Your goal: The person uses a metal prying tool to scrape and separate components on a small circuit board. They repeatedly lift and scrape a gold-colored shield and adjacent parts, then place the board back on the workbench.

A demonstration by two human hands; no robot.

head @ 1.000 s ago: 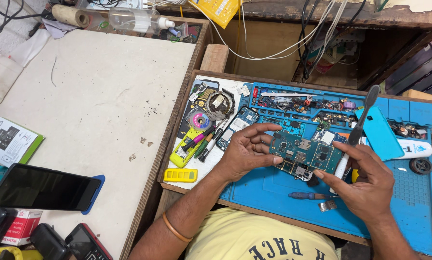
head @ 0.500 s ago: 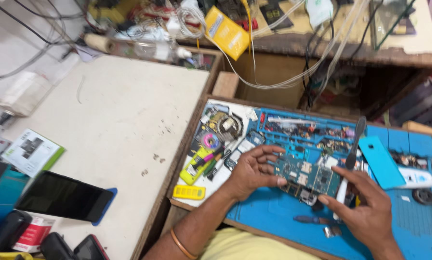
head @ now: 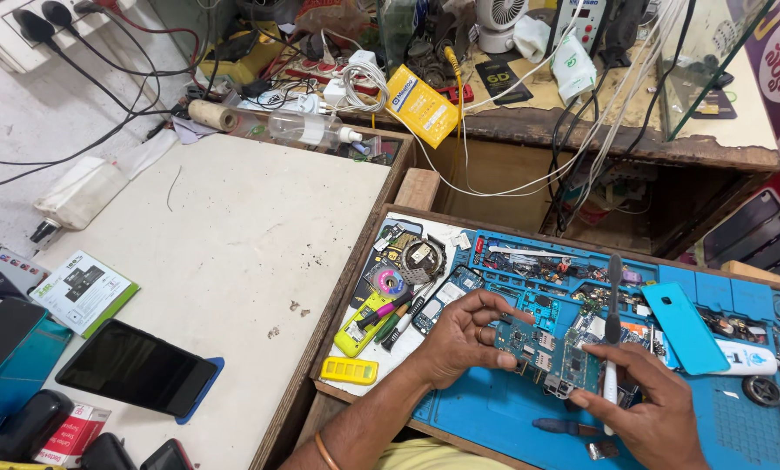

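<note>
Lower centre of the frame: left hand [head: 459, 339] pinches the circuit board [head: 553, 352] by its edge, lifted off the blue mat [head: 494, 409] for access. Right hand [head: 655, 409] clamps a slim tool [head: 612, 331], probably a brush, upright over it.

A repair worker's bare forearms extend over the bench, sleeves ending above the elbow and out of sight. A thin orange-gold bangle [head: 325, 450] circles the wrist of the left hand [head: 459, 338], which also wears a slim ring [head: 479, 332] on one finger. The right hand [head: 659, 418] carries no jewellery. A yellow shirt [head: 425, 454] shows at the frame's bottom edge.
</note>
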